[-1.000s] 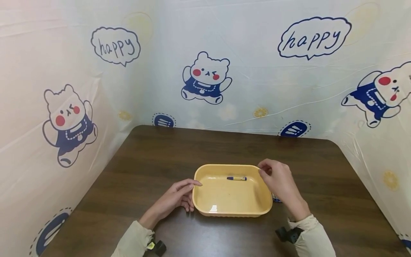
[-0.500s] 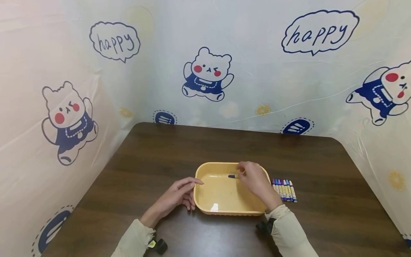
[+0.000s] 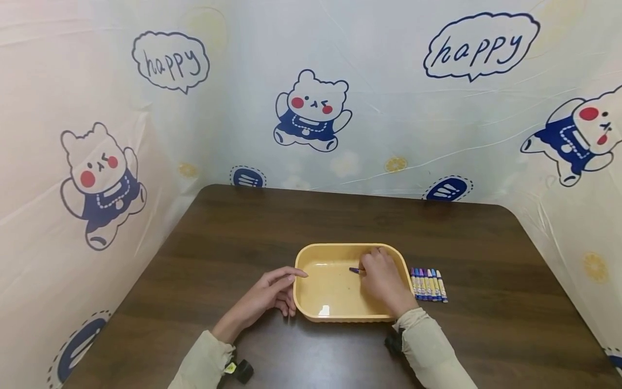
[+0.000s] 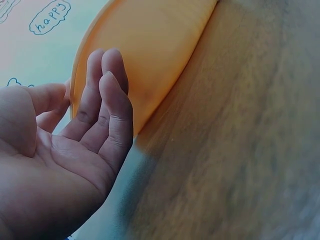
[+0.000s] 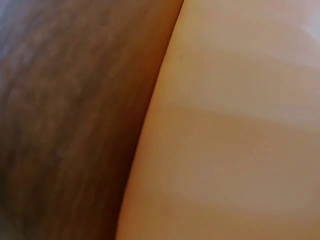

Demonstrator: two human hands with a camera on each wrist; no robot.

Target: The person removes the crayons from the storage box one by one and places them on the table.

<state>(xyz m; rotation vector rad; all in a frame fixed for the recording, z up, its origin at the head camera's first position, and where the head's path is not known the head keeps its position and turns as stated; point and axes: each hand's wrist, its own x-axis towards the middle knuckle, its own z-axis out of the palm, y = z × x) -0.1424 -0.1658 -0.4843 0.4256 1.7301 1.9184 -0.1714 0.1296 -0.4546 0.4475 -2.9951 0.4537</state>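
A yellow plastic tray (image 3: 311,308) sits on the dark wooden table (image 3: 243,232). My right hand (image 3: 381,278) reaches into the tray, its fingers curled around a blue-tipped marker (image 3: 356,270) on the tray floor; most of the marker is hidden under the hand. My left hand (image 3: 272,294) rests on the table against the tray's left rim, fingers relaxed and straight, touching the tray's outer wall (image 4: 150,55). The right wrist view shows only the tray wall (image 5: 240,130) and the table, blurred.
A row of several markers (image 3: 427,284) lies on the table just right of the tray. Cartoon-bear printed sheets (image 3: 311,108) wall in the table at the back and both sides. Bare tabletop stretches behind the tray.
My right hand moved from the tray's right rim leftward into the tray and closed on the marker, uncovering the marker row. The left hand stayed put.
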